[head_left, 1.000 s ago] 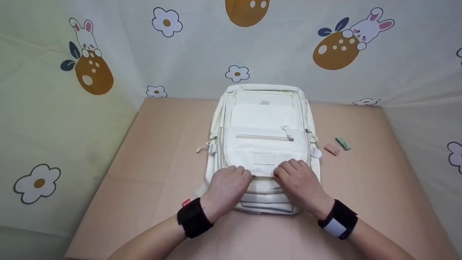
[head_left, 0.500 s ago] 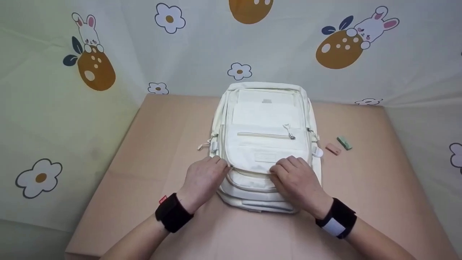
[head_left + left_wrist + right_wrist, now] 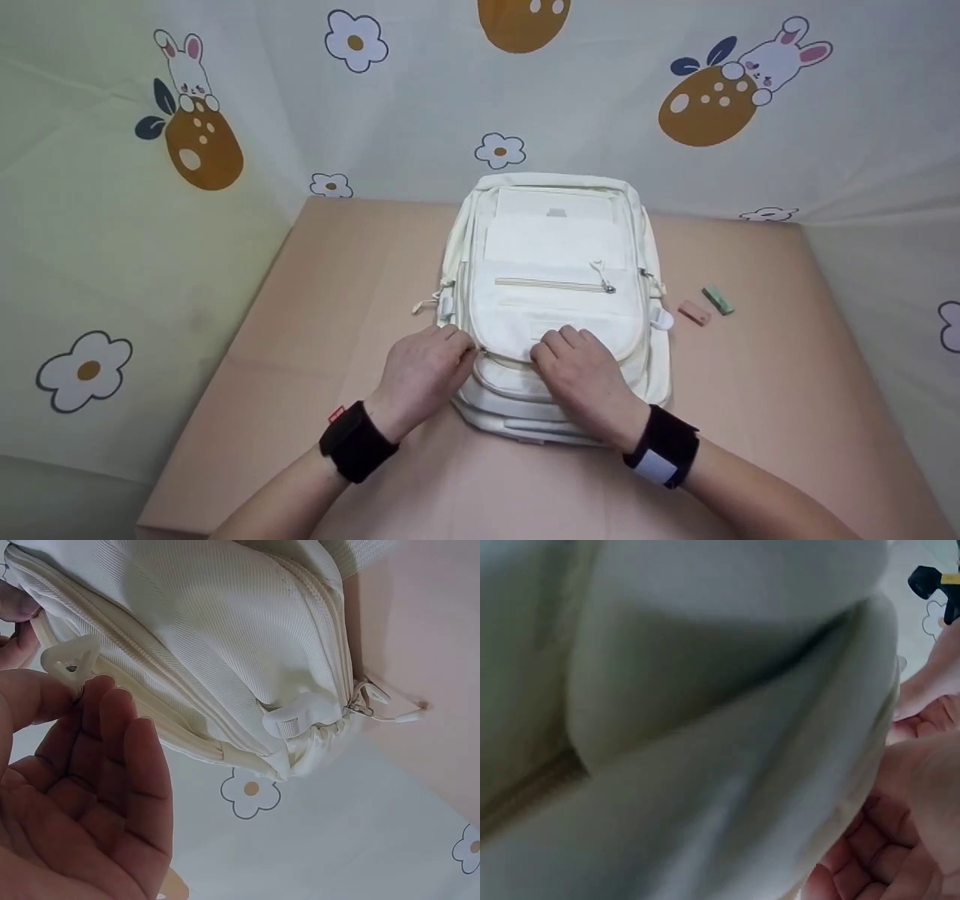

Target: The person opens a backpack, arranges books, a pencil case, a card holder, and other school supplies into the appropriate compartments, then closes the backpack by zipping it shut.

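Observation:
A white backpack [image 3: 562, 244] lies on its back on the tabletop, its lower end toward me. At the left lower corner of its front pocket is my left hand [image 3: 427, 375]. In the left wrist view, that hand's thumb and index finger pinch a pale, triangular zipper pull [image 3: 71, 656]; its other fingers are loosely bent. My right hand [image 3: 581, 382] grips the pocket's lower edge near the middle with curled fingers. Its fingertips are hidden in the head view. In the right wrist view, backpack fabric [image 3: 727, 787] fills most of the picture beside the right hand [image 3: 885, 832].
To the right of the backpack lie a pink block [image 3: 694, 313] and a green block [image 3: 718, 299], both small. The brown tabletop [image 3: 330, 300] stretches around the bag. Printed cloth [image 3: 420, 97] with rabbits and flowers hangs behind and at both sides.
My left hand has moved left along the pocket's lower edge to its corner, the zipper pull with it, then stayed there. My right hand has since shifted left along the same edge.

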Tool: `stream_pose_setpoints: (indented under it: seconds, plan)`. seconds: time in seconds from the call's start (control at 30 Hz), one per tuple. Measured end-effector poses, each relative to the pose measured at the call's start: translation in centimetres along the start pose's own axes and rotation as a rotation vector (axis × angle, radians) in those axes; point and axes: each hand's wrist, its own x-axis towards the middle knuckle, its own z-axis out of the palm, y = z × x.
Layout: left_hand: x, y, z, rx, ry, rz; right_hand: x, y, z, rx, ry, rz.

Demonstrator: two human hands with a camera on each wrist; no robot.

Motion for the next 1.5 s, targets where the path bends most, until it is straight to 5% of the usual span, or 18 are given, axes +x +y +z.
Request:
stream_pose_setpoints:
  seconds: [0.3,0.53,0.8,1.1,1.3,1.5]
  plan:
    - [0.3,-1.8,0.2,0.008,0.029,0.01,-0.4,-0.5,0.0,-0.023,-0.062,0.015]
    - [2.3,-3.9,1.0,-0.02,-0.018,-0.096,-0.2,-0.2,-0.4,-0.023,-0.063,0.013]
    - [2.6,-4.1,0.9,-0.088,-0.082,-0.148,2.0,-1.1,-0.9,-0.048,-0.036,0.004]
    - [2.8,-4.4,0.9,-0.069,-0.102,-0.132,3.5,-2.1,-0.2,-0.172,-0.16,-0.018]
    - [4.3,-5.2,1.4,-0.049,-0.067,-0.132,3.3,-1.8,0.1,-0.182,-0.134,-0.035]
    - [6.1,-7.0,3.2,-0.038,-0.062,-0.208,2.8,-2.2,0.4,-0.172,-0.149,-0.047]
